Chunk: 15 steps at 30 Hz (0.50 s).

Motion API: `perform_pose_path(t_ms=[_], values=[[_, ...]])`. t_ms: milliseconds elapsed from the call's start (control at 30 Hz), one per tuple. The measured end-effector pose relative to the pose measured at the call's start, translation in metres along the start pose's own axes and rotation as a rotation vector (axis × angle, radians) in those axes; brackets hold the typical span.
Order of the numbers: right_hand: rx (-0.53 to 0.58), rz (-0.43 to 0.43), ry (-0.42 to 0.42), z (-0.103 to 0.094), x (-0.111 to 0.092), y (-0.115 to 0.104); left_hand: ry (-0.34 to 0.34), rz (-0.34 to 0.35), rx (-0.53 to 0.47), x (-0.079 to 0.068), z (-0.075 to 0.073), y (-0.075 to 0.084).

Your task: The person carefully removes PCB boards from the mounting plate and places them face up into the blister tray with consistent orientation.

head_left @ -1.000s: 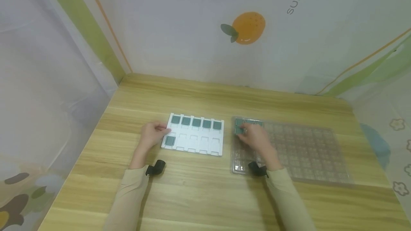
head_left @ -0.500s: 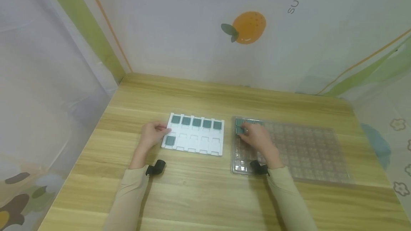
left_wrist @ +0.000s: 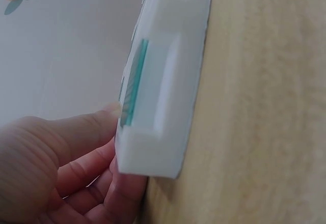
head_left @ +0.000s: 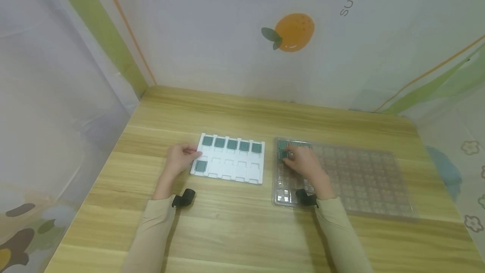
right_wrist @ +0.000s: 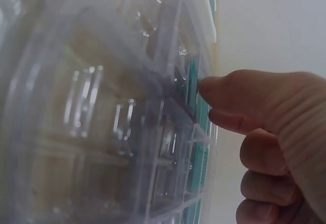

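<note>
The left hand [head_left: 179, 158] pinches the white tray's [head_left: 222, 153] left edge. The right hand's [head_left: 304, 164] narrow pinch holds a green chip [head_left: 281, 155] at the clear tray's [head_left: 356, 180] upper-left; seating is unclear. Handling this chip seems the current step, calling next for level, gentle fingers.

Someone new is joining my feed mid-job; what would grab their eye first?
Probably the bright orange print on the pale backdrop, above the table. Next, the white tray left of centre, its left edge pinched by the left hand. Then the right hand, at a green chip near the far-left corner of the clear tray.
</note>
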State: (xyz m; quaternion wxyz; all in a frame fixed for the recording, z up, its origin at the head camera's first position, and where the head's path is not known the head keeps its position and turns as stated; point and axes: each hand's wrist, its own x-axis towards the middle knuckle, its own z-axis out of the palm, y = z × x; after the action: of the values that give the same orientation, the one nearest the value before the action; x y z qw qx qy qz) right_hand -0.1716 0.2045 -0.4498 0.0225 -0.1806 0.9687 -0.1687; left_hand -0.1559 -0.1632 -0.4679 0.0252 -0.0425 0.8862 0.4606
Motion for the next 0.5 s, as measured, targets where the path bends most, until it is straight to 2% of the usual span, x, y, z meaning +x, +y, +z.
perform_pose_path(t_ms=[500], values=[[0.034,0.035,0.008,-0.0005,-0.0026,-0.0079,-0.001,-0.004,0.001,-0.0003,-0.0004,0.0009]])
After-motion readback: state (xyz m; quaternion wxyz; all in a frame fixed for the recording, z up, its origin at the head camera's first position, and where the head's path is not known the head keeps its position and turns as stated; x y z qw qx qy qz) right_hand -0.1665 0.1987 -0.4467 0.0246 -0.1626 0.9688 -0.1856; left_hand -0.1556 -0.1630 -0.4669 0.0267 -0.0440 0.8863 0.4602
